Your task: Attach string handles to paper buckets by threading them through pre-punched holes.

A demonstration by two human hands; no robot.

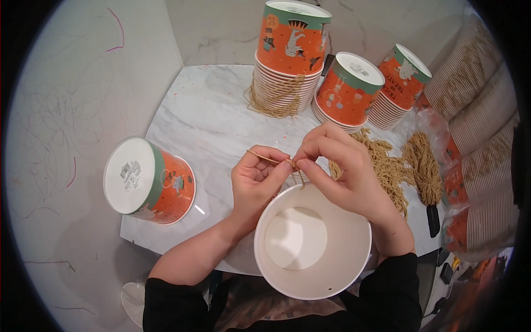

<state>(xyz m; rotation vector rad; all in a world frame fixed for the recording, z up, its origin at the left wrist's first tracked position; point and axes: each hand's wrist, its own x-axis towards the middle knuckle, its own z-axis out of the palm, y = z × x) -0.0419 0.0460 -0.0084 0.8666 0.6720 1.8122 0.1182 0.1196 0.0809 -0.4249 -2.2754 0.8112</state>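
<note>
A white-lined paper bucket [345,260] stands mouth up, tilted toward me, at the front of the table, a small dark hole showing in its near wall. Over its far rim, my left hand [257,174] pinches a tan cord [264,157] between thumb and fingers, one end sticking out to the left. My right hand [337,166] meets it there, thumb and forefinger closed on the same cord. Where the fingertips touch, the cord is looped or knotted; the exact form is too small to tell. Its strands run down to the bucket's far rim.
An upside-down orange and green bucket [171,188] sits at left. Bucket stacks [293,41] stand at the back, cords draped round one. Loose tan cords [387,169] and a cord bundle [423,171] lie right, beside plastic-wrapped stacks [487,160]. The marble-look table [207,110] meets a scribbled wall [72,110].
</note>
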